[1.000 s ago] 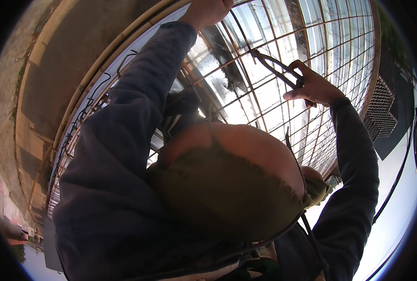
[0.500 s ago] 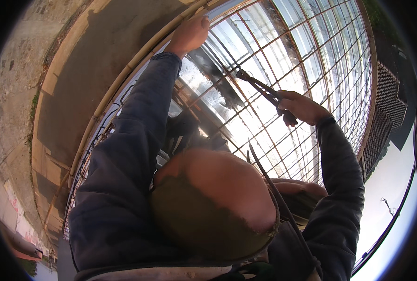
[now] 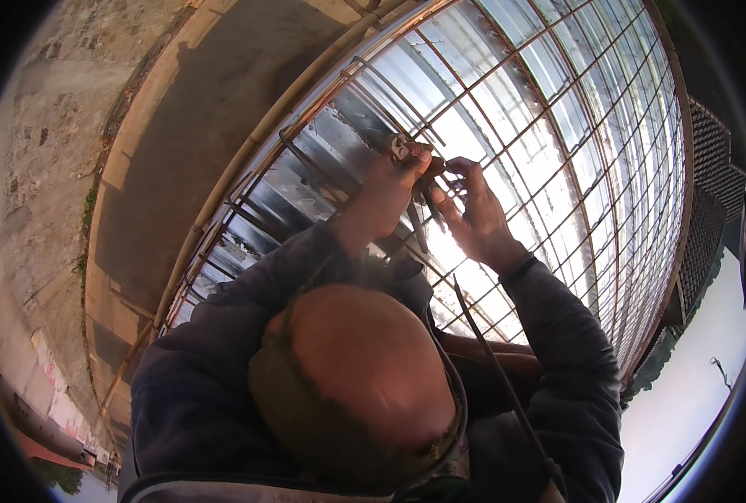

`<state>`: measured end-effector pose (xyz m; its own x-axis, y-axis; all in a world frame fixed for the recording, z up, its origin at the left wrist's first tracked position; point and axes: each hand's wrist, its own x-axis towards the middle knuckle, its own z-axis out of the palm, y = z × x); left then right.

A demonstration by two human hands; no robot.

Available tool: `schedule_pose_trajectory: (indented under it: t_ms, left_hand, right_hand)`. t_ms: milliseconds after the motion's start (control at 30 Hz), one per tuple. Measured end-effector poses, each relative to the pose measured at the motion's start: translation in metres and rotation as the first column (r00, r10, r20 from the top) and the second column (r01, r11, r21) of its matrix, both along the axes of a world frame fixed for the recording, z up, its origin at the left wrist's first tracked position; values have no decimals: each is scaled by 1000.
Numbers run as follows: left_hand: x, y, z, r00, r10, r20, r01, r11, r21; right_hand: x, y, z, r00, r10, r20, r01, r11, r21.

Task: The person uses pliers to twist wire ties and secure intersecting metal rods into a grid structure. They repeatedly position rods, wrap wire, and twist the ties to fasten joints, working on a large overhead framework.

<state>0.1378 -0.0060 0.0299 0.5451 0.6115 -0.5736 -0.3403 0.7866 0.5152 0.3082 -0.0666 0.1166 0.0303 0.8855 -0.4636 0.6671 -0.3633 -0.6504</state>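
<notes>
My hands are close together over a rusty rebar grid (image 3: pixel 557 109), above shiny corrugated metal sheets (image 3: pixel 331 134). My left hand (image 3: pixel 381 197) is closed round what look like dark pincers (image 3: pixel 419 226). Their handles hang down between my hands; their jaws are not clearly visible. A small pale piece shows at the top of this fist, too small to name. Beside it, on the right, my right hand (image 3: pixel 482 214) has its thumb and fingers curled toward the left fist. What lies between those fingertips is unclear against the bright sheet.
A long pole (image 3: pixel 222 197) runs along the left edge of the decking. Beyond it lies a paved strip (image 3: pixel 171 168) in shadow. Several bent bar ends (image 3: pixel 285 134) stick out along that edge. A dark strap (image 3: pixel 499 360) hangs near my right arm. Tiled roofs (image 3: pixel 704 201) stand at far right.
My left hand has left the edge bar and come in toward the middle. My right hand, which held the pincers out over the grid, has drawn back left to meet it.
</notes>
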Motion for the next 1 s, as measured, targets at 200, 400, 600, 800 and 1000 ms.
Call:
schedule_pose_trajectory:
  t_ms: [200, 400, 600, 800, 1000]
  left_hand:
    - [-13, -10, 0, 998, -43, 45, 44, 999, -4]
    - [-21, 13, 7, 981, -23, 192, 50, 990, -135]
    - [43, -9, -36, 999, 23, -46, -27, 997, -76]
    - [5, 5, -21, 927, -327, -183, 362, 910, 205]
    - [-57, 70, 38, 899, -6, -438, 349, 615, 707]
  right_hand:
    - [-16, 49, -20, 974, -120, -192, 132, 990, 53]
    - [39, 60, -7, 252, -579, -776, 616, 714, -333]
    - [76, 102, 18, 555, -540, -633, 602, 786, -142]
    - [77, 120, 30, 754, -446, -483, 466, 881, -87]
    - [-15, 104, 3, 971, -149, -189, 152, 988, 2]
